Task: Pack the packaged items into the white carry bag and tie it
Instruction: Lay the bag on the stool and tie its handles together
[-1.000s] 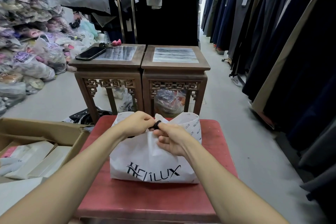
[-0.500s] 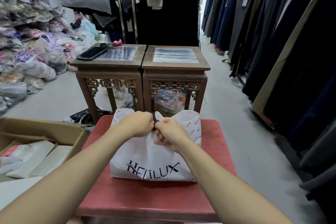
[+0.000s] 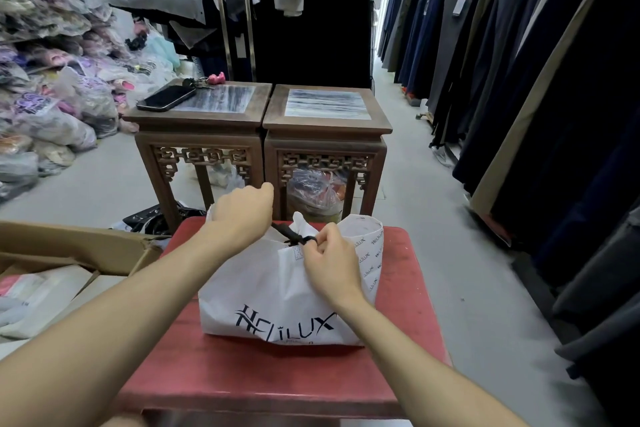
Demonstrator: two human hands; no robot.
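Observation:
A white carry bag (image 3: 277, 291) printed with a black logo stands upright on a red stool (image 3: 263, 378). A black drawstring (image 3: 289, 234) runs across its gathered mouth. My left hand (image 3: 244, 210) is fisted above the bag's left top corner and pulls one end of the string up and away. My right hand (image 3: 330, 258) pinches the other end at the bag's mouth, right of centre. The bag's contents are hidden.
An open cardboard box (image 3: 59, 274) with packaged items sits to the left of the stool. Two carved wooden side tables (image 3: 322, 135) stand just beyond, one bearing a phone (image 3: 166, 98) and keys. Hanging clothes (image 3: 519, 80) line the right; bagged goods pile at left.
My left hand has risen and moved away from my right, drawing the black string taut between them. The bag's mouth stays gathered.

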